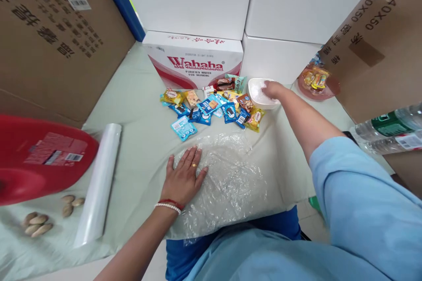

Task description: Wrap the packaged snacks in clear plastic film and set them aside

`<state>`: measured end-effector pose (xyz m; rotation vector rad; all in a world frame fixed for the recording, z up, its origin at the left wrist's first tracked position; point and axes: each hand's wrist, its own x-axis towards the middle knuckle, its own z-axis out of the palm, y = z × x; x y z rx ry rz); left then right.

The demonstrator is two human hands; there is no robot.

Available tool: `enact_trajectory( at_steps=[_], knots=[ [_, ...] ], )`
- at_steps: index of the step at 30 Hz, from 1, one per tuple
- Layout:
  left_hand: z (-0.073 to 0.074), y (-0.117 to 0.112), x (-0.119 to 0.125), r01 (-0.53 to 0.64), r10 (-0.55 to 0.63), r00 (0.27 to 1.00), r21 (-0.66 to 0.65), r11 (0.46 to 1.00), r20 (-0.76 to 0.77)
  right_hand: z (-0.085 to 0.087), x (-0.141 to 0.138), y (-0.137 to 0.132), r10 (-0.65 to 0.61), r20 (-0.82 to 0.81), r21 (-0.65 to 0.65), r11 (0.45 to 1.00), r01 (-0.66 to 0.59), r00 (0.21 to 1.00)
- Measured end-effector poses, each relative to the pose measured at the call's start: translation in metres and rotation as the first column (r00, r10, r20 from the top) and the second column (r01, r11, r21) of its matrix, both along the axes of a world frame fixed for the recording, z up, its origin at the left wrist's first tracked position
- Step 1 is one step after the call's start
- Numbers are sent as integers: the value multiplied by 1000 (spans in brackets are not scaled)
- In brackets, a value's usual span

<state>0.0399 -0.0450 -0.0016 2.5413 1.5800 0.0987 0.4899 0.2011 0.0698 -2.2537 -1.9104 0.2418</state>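
My left hand (182, 175) lies flat, fingers spread, on a sheet of clear plastic film (231, 175) that covers the front of the table. A ring sits on one finger, and red and white bracelets circle the wrist. My right hand (273, 90) reaches over the rim of a white bowl (263, 104), its bunched fingers down inside. What they hold, if anything, is hidden. Left of the bowl is a loose pile of wrapped snacks (211, 104) in blue, yellow and brown packets. One light-blue packet (183, 128) lies nearest my left hand.
At the left are a roll of plastic film (100, 184), a red plastic container (46, 158) and several brown nuts (38, 224). A Wahaha carton (198, 61) stands behind the snacks. Rightward are a pinkish bowl (332, 90) of snacks and bottles (389, 125). Cardboard (392, 48) flanks the table.
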Motion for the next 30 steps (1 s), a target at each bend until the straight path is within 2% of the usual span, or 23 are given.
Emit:
enact_trajectory(
  at_steps=[3, 4, 6, 8, 9, 11, 12, 14, 15, 16, 19, 21, 23, 26, 30],
  knots=[
    [0, 0, 0, 0, 0, 1000, 0, 1000, 9, 29, 4, -1, -114, -14, -104, 988, 112, 993],
    [-1, 0, 0, 2, -2, 1000, 0, 1000, 13, 40, 3, -4, -158, 10, -75, 984, 159, 987],
    [-2, -1, -1, 7, -7, 1000, 0, 1000, 18, 59, -4, -18, -199, 101, 74, 979, 192, 975],
    [-2, -1, -1, 9, -9, 1000, 2, 1000, 21, 67, -21, -36, -141, 200, 193, 976, 102, 970],
    [-2, -1, -1, 9, -10, 1000, 3, 1000, 22, 65, -33, -46, -60, 229, 190, 982, 16, 972],
    [-1, -1, -1, 5, -5, 1000, 4, 1000, 25, 52, -61, -64, 200, 213, 45, 976, -214, 956],
    [-1, -1, 0, 2, -2, 1000, 1, 1000, 25, 42, -74, -72, 350, 174, -68, 937, -343, 920],
    [2, -2, 1, -5, 5, 1000, -5, 1000, 27, 21, -97, -83, 570, 111, -259, 807, -530, 814],
    [3, -2, 2, -8, 8, 1000, -9, 1000, 30, 11, -105, -87, 626, 110, -317, 758, -570, 772],
    [4, -3, 3, -10, 10, 999, -14, 1000, 33, 4, -110, -90, 646, 134, -342, 742, -577, 751],
    [7, -4, 4, -8, 9, 999, -22, 1000, 43, -3, -110, -91, 636, 176, -322, 758, -567, 751],
    [8, -4, 4, -11, 12, 999, -23, 1000, 45, 2, -102, -91, 613, 118, -268, 777, -569, 781],
    [8, -5, 4, -16, 17, 999, -23, 1000, 46, 11, -92, -94, 552, 13, -156, 825, -544, 834],
    [7, -5, 4, -9, 11, 998, -23, 1000, 55, 19, -81, -104, 403, -164, 33, 914, -404, 900],
    [5, -4, 3, -6, 7, 998, -18, 1000, 70, 17, -79, -114, 198, -276, 47, 980, -192, 941]
  ],
)
